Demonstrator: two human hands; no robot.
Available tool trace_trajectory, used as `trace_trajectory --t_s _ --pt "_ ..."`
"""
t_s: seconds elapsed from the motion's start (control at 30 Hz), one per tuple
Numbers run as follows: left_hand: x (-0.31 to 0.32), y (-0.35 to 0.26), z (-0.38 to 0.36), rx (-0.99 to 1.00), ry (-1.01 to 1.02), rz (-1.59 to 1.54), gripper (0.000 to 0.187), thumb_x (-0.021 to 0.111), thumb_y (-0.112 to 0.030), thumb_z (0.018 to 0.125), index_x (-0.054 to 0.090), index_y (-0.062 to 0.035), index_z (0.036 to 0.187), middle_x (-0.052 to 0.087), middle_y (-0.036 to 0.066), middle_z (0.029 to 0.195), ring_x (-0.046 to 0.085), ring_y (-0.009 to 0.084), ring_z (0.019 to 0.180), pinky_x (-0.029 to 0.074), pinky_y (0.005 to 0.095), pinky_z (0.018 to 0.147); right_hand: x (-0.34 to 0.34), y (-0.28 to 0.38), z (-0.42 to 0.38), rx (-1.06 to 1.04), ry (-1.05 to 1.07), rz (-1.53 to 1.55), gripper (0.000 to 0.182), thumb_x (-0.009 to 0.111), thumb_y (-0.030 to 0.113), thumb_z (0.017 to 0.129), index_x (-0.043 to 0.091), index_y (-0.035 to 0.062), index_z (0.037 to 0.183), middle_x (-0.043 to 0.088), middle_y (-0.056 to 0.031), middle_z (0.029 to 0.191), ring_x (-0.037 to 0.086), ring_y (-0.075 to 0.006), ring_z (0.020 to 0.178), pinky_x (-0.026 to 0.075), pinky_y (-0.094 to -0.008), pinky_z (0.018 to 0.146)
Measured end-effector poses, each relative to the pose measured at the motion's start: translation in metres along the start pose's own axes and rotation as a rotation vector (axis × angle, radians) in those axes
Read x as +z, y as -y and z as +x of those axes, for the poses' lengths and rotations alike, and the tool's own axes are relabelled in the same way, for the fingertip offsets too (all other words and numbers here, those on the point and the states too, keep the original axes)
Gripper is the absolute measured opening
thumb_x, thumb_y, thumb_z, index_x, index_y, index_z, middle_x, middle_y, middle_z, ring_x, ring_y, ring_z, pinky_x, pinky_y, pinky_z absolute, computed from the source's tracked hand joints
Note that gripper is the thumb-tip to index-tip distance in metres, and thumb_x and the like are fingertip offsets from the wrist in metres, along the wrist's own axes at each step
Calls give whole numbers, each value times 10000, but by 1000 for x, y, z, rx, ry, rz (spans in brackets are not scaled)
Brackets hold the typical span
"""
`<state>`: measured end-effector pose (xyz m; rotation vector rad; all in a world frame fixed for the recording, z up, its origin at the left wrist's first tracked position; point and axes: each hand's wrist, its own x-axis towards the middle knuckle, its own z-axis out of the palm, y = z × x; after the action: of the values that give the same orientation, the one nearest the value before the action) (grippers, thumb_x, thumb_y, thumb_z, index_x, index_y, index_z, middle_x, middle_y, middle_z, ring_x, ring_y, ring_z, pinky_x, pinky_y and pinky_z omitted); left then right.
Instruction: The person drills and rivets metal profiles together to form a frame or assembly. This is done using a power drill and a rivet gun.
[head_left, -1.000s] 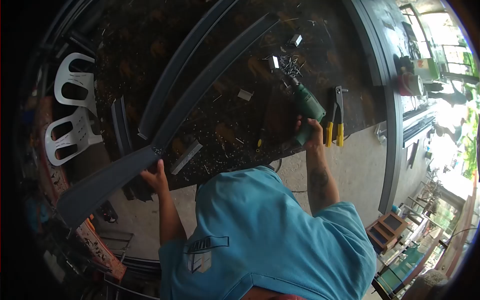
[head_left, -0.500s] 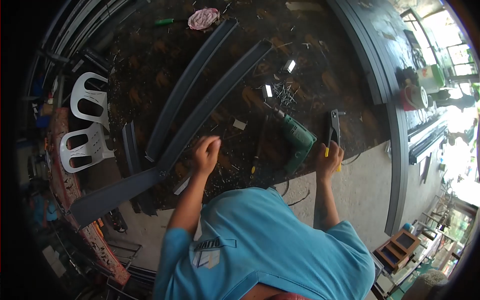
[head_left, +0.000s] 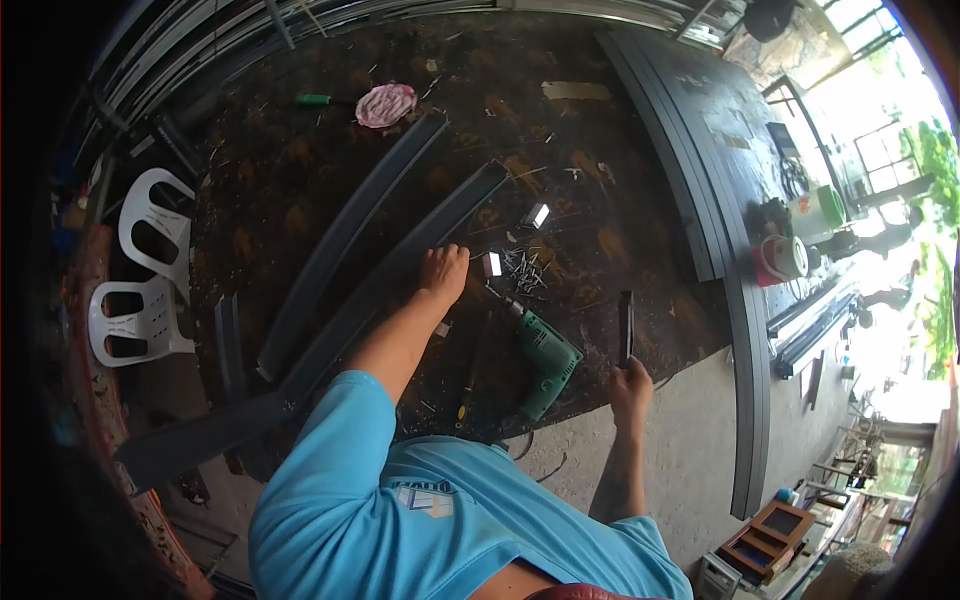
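Note:
My left hand [head_left: 443,275] reaches over the dark metal channel [head_left: 400,250], its fingers curled together. Whatever they hold, if anything, is too small to make out. Just right of its fingertips are a small shiny metal block [head_left: 492,264] and a pile of pop rivets [head_left: 525,272]. My right hand [head_left: 630,390] is wrapped round a hand riveter [head_left: 627,325], now seen edge-on, its handles hidden in my grip. Between my hands a green power drill [head_left: 548,360] lies on the dark table [head_left: 640,270], its bit toward the rivets.
A second channel [head_left: 350,240] lies to the left. A pink cloth bundle [head_left: 386,105] and a green-handled tool [head_left: 314,100] are at the back. A yellow-handled screwdriver [head_left: 463,408] lies near me. Long grey profiles [head_left: 690,190] run along the right; white plastic chairs [head_left: 140,310] stand left.
My left hand has moved forward to beside the rivet pile. The riveter in my right hand has turned edge-on. The view has shifted, so the table appears lower and further left.

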<state>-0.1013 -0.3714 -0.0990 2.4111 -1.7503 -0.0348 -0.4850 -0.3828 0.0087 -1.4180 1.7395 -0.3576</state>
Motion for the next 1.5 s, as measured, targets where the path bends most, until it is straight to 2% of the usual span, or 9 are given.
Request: trace_trajectory --t_s 0.1,0.23,0.4,0.57,0.63,0.73,0.93,1.4,1.5 --pt "-17 12 -25 -224 -80 -495 137 676 -148 817 612 -28 803 667 79 771 654 275 708 502 379 654 -15 40 -42 -311 235 393 465 633 2 819 529 -30 1271 583 -30 975 533 -72 825 447 -224 698" --pt "-65 25 -85 -374 -253 -794 116 692 -93 771 616 -11 801 655 77 675 648 199 627 505 315 587 5 91 -85 -422 571 480 525 655 14 857 476 -29 1349 564 4 961 505 -53 784 426 -205 660" --pt "-114 43 -172 -488 -225 -1287 148 641 -47 801 654 0 941 656 27 820 619 94 759 506 273 688 59 121 -120 -396 1077 410 538 637 41 886 446 -13 1387 591 11 921 507 -40 724 429 -206 627" --pt "-141 55 -241 -711 -566 -1568 187 590 -121 946 635 0 1082 659 64 995 636 137 893 519 265 824 95 132 -152 -471 1323 275 530 623 66 896 443 -19 1387 591 11 923 512 -40 729 439 -205 633" --pt "-127 61 -261 -827 -863 -1786 206 596 -174 958 615 -40 1114 636 52 1033 620 128 931 528 290 841 106 135 -161 -500 1388 226 531 624 71 895 444 -19 1386 593 10 930 513 -41 732 442 -206 634" --pt "-126 59 -281 -822 -1095 -1793 201 576 -228 974 578 -111 1138 628 13 1027 603 94 886 516 327 825 114 135 -173 -494 1399 158 535 627 73 890 445 -20 1385 594 12 944 511 -35 736 440 -207 624" --pt "-135 57 -307 -797 -1186 -2074 162 563 -229 978 562 -124 1100 637 11 989 620 99 870 547 314 811 124 133 -189 -502 1389 133 536 614 53 893 432 -19 1392 590 5 942 520 -47 731 443 -218 600" --pt "-137 90 -293 -712 -967 -2464 118 597 -176 950 621 -114 1047 654 8 977 652 98 856 583 264 795 144 126 -214 -398 1260 307 549 584 69 906 398 -20 1416 618 -25 953 531 -63 650 437 -208 553" --pt "-150 88 -288 -777 -944 -2376 229 609 -220 948 563 -98 1137 616 30 1053 617 121 853 559 297 801 148 125 -222 -322 1252 354 558 591 99 915 390 -10 1424 619 -27 965 531 -66 646 446 -211 558"
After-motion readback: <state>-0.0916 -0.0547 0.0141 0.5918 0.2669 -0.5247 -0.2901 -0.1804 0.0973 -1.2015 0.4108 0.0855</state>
